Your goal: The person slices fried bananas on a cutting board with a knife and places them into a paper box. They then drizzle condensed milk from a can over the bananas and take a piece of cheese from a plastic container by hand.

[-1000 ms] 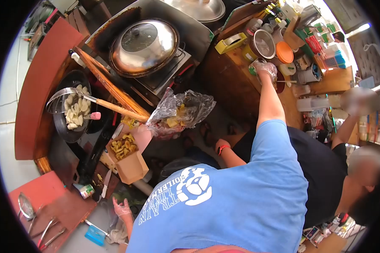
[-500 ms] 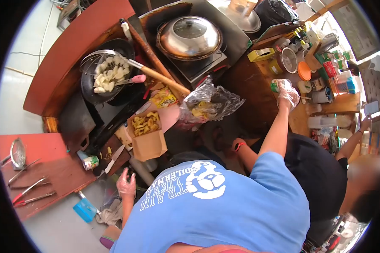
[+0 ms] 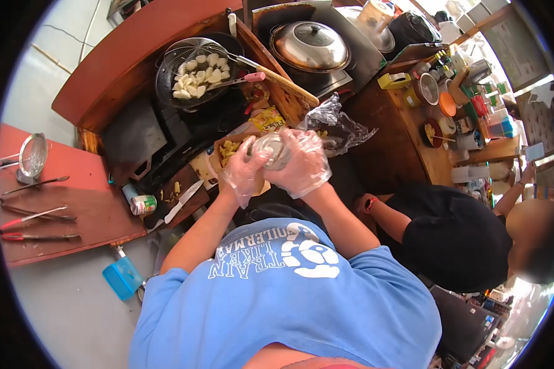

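Observation:
Both my hands wear clear plastic gloves and are closed around a small round can [image 3: 272,147], its pale top facing up. My left hand [image 3: 243,167] grips its left side, while my right hand [image 3: 300,161] wraps the other side. The fingers cover most of the can, so its label is hidden. Just beneath and behind my hands sits a cardboard box, mostly covered, with yellow fried pieces [image 3: 229,150] showing. A yellow packet [image 3: 268,118] lies beyond it. Crumpled clear plastic [image 3: 345,128] is to the right of my right hand.
A wok [image 3: 164,86] holds pale slices under a wire skimmer [image 3: 194,50]. Right of it stands a lidded pan [image 3: 311,44]. A knife [image 3: 183,202] and another can [image 3: 143,205] are at left, near tongs [image 3: 37,236]. A person in black [image 3: 455,234] stands at right by crowded shelves.
My right hand has brought the can from the right-hand shelf to the space above the box. My left hand has come up from the lower left and closed on it.

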Available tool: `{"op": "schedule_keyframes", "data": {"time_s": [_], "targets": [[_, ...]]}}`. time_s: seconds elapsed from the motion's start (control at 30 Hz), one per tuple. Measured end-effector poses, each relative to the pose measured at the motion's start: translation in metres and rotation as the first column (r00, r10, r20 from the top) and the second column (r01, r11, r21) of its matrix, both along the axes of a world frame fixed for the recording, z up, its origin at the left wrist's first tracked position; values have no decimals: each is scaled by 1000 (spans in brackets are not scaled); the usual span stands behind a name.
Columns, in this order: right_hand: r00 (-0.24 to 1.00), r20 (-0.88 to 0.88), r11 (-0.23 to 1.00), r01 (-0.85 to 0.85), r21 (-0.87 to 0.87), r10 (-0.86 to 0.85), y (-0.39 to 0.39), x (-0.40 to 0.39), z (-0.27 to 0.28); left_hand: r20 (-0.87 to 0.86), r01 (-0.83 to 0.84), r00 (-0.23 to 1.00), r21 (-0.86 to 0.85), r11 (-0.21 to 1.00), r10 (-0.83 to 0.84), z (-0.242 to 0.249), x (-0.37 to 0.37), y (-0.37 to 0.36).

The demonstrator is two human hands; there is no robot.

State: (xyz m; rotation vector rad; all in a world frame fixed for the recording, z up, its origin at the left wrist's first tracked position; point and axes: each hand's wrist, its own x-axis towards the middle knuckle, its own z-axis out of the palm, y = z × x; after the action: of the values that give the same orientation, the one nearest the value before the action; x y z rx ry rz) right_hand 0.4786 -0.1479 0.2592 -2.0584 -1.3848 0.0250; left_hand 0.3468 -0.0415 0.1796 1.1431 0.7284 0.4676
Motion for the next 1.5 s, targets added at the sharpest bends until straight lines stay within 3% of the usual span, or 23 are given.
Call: {"op": "schedule_keyframes", "data": {"time_s": [0.03,0.1,0.17,0.2,0.27,0.3,0.33,0.37,0.4,0.43,0.5,0.53,0.63,0.83,0.9,1.03,1.1,1.17,1.2,1.23,1.3,1.37,1.5], "targets": [[997,-72,1000,0,-31,-2,3,-8,-2,-2,-8,1000,2,1000,8,-4,-8,2],[994,-97,994,-57,-96,48,3,-8,7,214,43,977,-286,957,20,-6,-20,5],[938,-250,941,-287,-177,239,-1,23,19,230,23,971,-370,929,68,-7,-37,7],[989,-31,989,-148,-4,148,-8,59,-39,128,-79,984,-312,947,125,-21,-50,14],[958,-208,975,214,58,-198,-7,141,-49,-39,-255,967,-98,962,252,-47,-71,31],[839,-254,854,514,83,-481,-3,187,-86,-99,-319,941,51,946,323,-58,-81,39],[817,-66,818,575,4,-573,-2,240,-120,-237,-302,908,200,932,345,-66,-88,50],[844,31,836,536,-117,-536,0,300,-177,-368,-256,849,341,905,379,-74,-93,63],[849,-50,804,478,-354,-526,10,332,-194,-406,-233,801,467,853,441,-88,-97,76],[869,-17,820,459,-342,-494,19,355,-226,-519,-75,666,668,740,536,-93,-99,88],[929,289,793,351,-498,-230,47,408,-327,-518,147,593,822,550,617,-37,-69,82],[959,218,668,284,-688,-182,63,399,-313,-492,182,598,852,491,633,-26,-56,80],[963,103,632,241,-737,-247,82,396,-327,-539,430,548,837,337,640,-23,-23,78],[962,94,644,243,-726,-257,69,386,-303,-679,587,441,713,383,587,-45,17,79],[878,294,534,53,-844,377,71,411,-323,-646,578,470,740,343,602,-56,21,80],[964,187,577,45,-815,188,75,438,-344,-641,582,561,755,302,524,-56,32,76],[987,93,681,156,-716,-130,61,444,-348,-673,612,579,732,300,460,-64,35,76],[990,57,743,136,-655,-131,44,427,-307,-673,611,600,734,295,432,-60,38,78],[963,19,742,220,-633,-269,34,378,-231,-666,609,606,741,284,436,-59,37,80],[972,6,766,187,-614,-233,22,349,-188,-658,606,612,747,275,439,-58,34,81],[924,11,808,339,-483,-381,0,322,-180,-609,589,654,782,204,449,-59,24,87],[858,-183,866,430,-256,-480,-19,264,-143,-605,600,668,782,168,434,-59,13,92],[891,-59,878,428,-215,-449,-55,197,-141,-649,638,624,745,195,435,-52,-7,95]]}}
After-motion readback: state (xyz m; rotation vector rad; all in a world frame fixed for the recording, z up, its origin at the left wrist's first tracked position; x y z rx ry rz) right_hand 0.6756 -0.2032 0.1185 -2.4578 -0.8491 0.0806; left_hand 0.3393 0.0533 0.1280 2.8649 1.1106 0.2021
